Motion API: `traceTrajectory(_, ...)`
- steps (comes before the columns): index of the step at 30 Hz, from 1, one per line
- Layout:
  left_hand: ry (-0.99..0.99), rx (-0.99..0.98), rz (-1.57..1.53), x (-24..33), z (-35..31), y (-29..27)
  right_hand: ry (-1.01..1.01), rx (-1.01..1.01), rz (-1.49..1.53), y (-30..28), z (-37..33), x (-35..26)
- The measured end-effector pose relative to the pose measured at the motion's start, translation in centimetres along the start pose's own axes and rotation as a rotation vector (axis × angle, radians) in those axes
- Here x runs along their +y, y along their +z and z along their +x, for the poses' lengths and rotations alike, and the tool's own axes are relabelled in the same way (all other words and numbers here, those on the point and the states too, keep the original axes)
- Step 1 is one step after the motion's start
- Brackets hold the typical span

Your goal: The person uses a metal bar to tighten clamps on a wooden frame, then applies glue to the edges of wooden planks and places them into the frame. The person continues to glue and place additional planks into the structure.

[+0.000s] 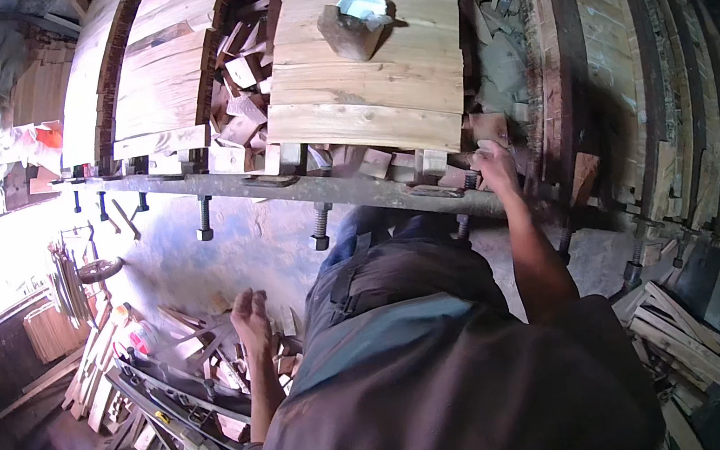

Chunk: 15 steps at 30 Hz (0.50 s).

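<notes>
My right hand reaches to the front edge of a clamping rack, its fingers drawn together. Just beyond the fingertips sits a small wood block; whether the fingers grip it or something smaller is hidden. A threaded clamp screw stands just left of that hand. My left hand hangs low in front of the rack, fingers loosely bent and apart, with nothing visible in it. Across the rack lies a pale panel of edge-joined boards. On the panel rests a cut-open container with a whitish inside.
A metal bar with bolts pointing down runs along the rack's front. Wood offcuts fill the gaps between panels. More clamped boards stand right. Scrap wood lies lower right, and a dark metal frame lower left.
</notes>
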<state>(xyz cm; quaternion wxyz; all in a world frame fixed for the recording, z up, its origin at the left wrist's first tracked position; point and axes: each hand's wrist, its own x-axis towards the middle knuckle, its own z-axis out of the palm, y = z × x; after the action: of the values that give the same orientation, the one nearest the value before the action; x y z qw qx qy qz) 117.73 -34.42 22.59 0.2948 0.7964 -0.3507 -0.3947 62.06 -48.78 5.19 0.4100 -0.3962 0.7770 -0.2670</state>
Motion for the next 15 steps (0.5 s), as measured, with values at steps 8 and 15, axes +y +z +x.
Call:
traceTrajectory(8,0.152,-0.060,-0.254,5.8,13.7,0.6,0.206,0.121,0.410,1.7,4.1,-4.1)
traceTrajectory(15,0.127,-0.252,-0.232,12.3,25.9,7.5,0.019,0.166,0.418,5.7,7.7,-5.0)
